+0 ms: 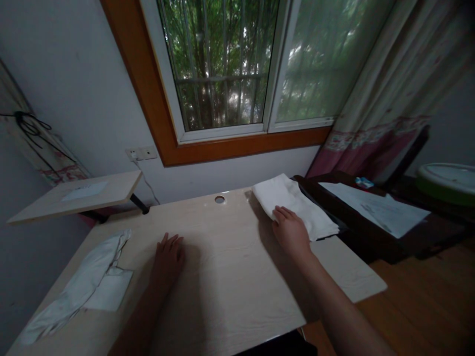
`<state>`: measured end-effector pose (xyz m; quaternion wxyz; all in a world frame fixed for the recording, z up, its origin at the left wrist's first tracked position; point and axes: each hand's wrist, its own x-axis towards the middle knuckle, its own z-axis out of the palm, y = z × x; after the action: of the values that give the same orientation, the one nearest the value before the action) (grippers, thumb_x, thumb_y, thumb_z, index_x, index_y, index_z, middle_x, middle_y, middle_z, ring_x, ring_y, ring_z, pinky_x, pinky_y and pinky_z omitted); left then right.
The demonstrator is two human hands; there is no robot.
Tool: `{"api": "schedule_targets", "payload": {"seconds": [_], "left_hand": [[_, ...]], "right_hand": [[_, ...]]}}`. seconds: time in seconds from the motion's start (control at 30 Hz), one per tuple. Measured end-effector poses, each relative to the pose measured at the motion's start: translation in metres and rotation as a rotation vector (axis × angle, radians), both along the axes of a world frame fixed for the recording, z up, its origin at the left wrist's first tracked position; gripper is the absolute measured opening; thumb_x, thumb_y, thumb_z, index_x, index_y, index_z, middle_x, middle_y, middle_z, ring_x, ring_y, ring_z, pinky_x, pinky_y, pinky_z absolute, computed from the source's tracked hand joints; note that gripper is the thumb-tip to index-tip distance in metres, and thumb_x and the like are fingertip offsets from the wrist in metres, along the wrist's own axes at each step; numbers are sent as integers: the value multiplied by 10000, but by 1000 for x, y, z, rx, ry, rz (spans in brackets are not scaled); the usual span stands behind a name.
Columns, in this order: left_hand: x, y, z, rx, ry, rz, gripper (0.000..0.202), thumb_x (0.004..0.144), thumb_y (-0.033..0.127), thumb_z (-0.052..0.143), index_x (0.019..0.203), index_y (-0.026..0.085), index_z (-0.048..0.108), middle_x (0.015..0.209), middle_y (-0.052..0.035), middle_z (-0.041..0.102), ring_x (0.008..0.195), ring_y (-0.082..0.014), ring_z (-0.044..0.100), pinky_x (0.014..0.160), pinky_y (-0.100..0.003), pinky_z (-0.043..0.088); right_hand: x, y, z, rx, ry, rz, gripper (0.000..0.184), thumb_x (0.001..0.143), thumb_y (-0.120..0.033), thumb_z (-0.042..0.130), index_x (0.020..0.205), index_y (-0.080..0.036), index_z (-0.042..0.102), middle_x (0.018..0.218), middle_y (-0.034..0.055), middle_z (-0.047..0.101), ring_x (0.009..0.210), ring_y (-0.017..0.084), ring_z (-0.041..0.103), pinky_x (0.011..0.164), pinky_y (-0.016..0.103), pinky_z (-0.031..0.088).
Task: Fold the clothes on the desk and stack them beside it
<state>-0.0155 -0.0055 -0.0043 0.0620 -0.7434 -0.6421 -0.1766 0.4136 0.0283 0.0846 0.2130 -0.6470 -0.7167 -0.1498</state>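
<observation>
The desk (pixel 237 277) is being worked at with both hands, and a folded white cloth (pixel 308 212) is being supported near its far right corner. The near left edge of the cloth is being covered by the fingers of the right hand (pixel 291 230), which are lying close together and a little bent; whether the fabric is being pinched cannot be told, as the thumb is being hidden. A dark edge is being shown along the right side of the cloth, but what it belongs to cannot be made out. The left hand (pixel 168 257) is being rested on the bare desktop, well apart from the cloth, with its fingers loosely spread and nothing being held. On the left of the desk, a white sheet (pixel 109 291) is being partly covered by a crumpled cloth (pixel 79 282). Behind these, a raised shelf (pixel 118 189) is being held up by dark posts, and a paper (pixel 85 191) is being carried on it. Near the far edge, the desktop is being pierced by a round hole (pixel 219 200). The wall is being filled largely by a window (pixel 222 59), beside which a curtain (pixel 382 94) is being hung. At the right, a large paper (pixel 374 207) is being borne by a dark table (pixel 356 242).
</observation>
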Motion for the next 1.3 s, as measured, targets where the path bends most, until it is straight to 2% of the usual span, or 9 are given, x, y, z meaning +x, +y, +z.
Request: {"api": "schedule_targets", "payload": {"seconds": [0.17, 0.4, 0.53, 0.63, 0.73, 0.87, 1.03, 1.17, 1.3], "left_hand": [[-3, -2, -2, 102, -42, -98, 346, 950, 257, 455, 1228, 177, 645, 1343, -126, 632, 1442, -327, 385, 1153, -615, 349], [-4, -3, 2, 123, -74, -232, 298, 936, 226, 492, 1169, 194, 673, 1321, -109, 637, 1405, -297, 435, 1151, -541, 414], [-6, -2, 0, 120, -99, -228, 300, 939, 232, 498, 1180, 197, 673, 1316, -101, 641, 1384, -291, 462, 1145, -534, 425], [-8, -2, 0, 121, -123, -214, 307, 933, 221, 503, 1187, 192, 672, 1305, -100, 646, 1367, -280, 483, 1147, -510, 429], [-9, -3, 2, 126, -143, -188, 334, 925, 221, 509, 1224, 196, 654, 1311, -100, 644, 1353, -276, 498, 1142, -499, 438], [-7, -5, 6, 125, -157, -200, 393, 937, 217, 489, 1316, 191, 592, 1344, -105, 624, 1363, -270, 487, 1144, -504, 435], [-1, -9, 15, 114, -121, -313, 419, 976, 257, 457, 1384, 243, 551, 1418, -88, 584, 1409, -265, 443, 1146, -522, 428], [9, -15, 21, 77, -21, -486, 440, 984, 252, 453, 1416, 252, 538, 1465, -83, 555, 1433, -263, 417, 1158, -509, 421], [31, -26, 29, 44, 10, -624, 479, 983, 267, 474, 1461, 260, 488, 1524, -81, 494, 1443, -250, 403, 1161, -480, 427]], "right_hand": [[2, 6, 7, -17, 20, -41, 186, 845, -139, 556, 954, -126, 707, 961, 180, 690, 919, 317, 605, 868, 437, 451], [-8, 10, 14, -121, 205, 5, 149, 834, -160, 593, 933, -157, 704, 916, 131, 691, 851, 260, 633, 778, 349, 446], [-50, 3, 11, -169, 404, 175, 124, 818, -175, 614, 911, -178, 696, 871, 76, 688, 816, 218, 632, 745, 306, 444], [-99, -8, -9, -256, 571, 320, 128, 788, -149, 639, 897, -176, 700, 842, 51, 687, 773, 197, 629, 721, 290, 453], [-143, -18, -31, -417, 648, 650, 144, 798, -94, 617, 814, -193, 720, 814, 33, 701, 768, 177, 644, 719, 267, 472], [-163, -22, -35, -462, 709, 876, 176, 901, -202, 602, 990, -212, 753, 954, 49, 731, 845, 177, 677, 785, 281, 510], [-126, -11, -25, -300, 587, 773, 292, 903, -189, 598, 1169, -228, 712, 1197, 88, 694, 1151, 238, 616, 1038, 406, 461], [-90, -6, -46, -265, 462, 562, 411, 910, -243, 612, 1320, -221, 633, 1436, 140, 545, 1327, 296, 492, 1122, 499, 402], [-85, -9, -68, -256, 399, 485, 445, 974, -279, 519, 1409, -193, 557, 1507, 151, 471, 1401, 300, 415, 1165, 508, 363]]}}
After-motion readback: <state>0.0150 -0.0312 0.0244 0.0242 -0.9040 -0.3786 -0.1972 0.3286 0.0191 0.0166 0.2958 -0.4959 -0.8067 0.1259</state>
